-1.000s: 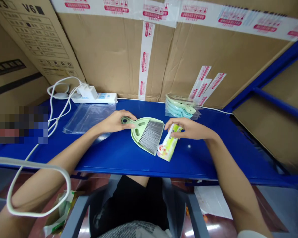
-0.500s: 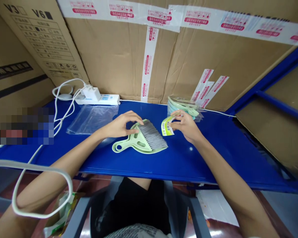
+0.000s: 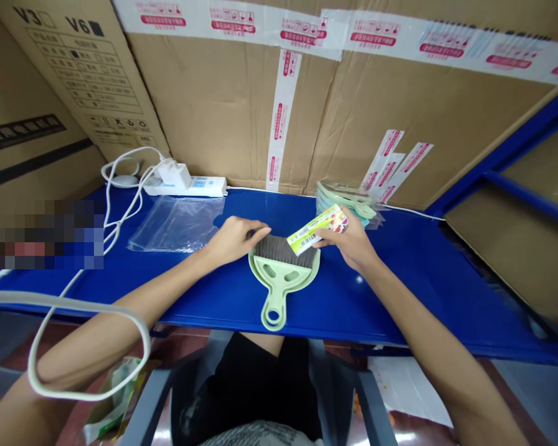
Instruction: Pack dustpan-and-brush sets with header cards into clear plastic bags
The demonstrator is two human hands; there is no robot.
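A pale green dustpan [image 3: 310,280] lies flat on the blue table, its handle pointing toward me. Nested in it is a matching small brush [image 3: 279,251] with grey bristles facing away. My left hand [image 3: 239,241] is closed at the dustpan's far left corner, thumb and fingertips drawn together at the rim by the bristles. In my right hand [image 3: 348,238], thumb and fingers pinch a yellow-green and white printed card label [image 3: 317,230]. The label is tilted above the bristles' right side and covers part of them.
Clear plastic bags [image 3: 174,224] lie at the back left before a white power strip [image 3: 209,186] with looping cables [image 3: 106,204]. Bagged green and blue dustpan sets [image 3: 348,201] are stacked at the back right. Cardboard [image 3: 214,111] walls the table's rear.
The dustpan and brush have turned, so the handle that pointed left now points toward me. My right hand has shifted the label left over the bristles, showing more of its printed face.
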